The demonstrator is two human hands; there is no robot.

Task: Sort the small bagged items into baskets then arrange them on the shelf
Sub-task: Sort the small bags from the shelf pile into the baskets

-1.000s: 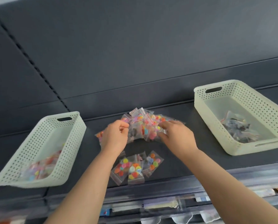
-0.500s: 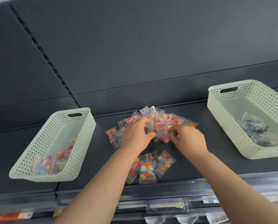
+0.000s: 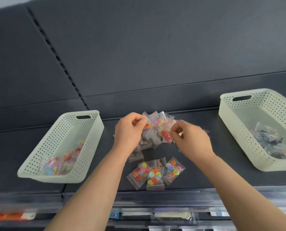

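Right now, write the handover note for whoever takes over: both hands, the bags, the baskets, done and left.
Left grip pinches a clear zip bag of pastel buttons atop the unsorted heap of small clear bags; right grip pinches a clear zip bag of red buttons there.
The heap lies on the dark shelf between the baskets; three bags of coloured buttons lie nearer the front edge.
Done: left cream perforated plastic basket holds colourful bags; right cream perforated plastic basket holds dark ones.
Left: sort the heap and the three bags, then arrange the baskets.
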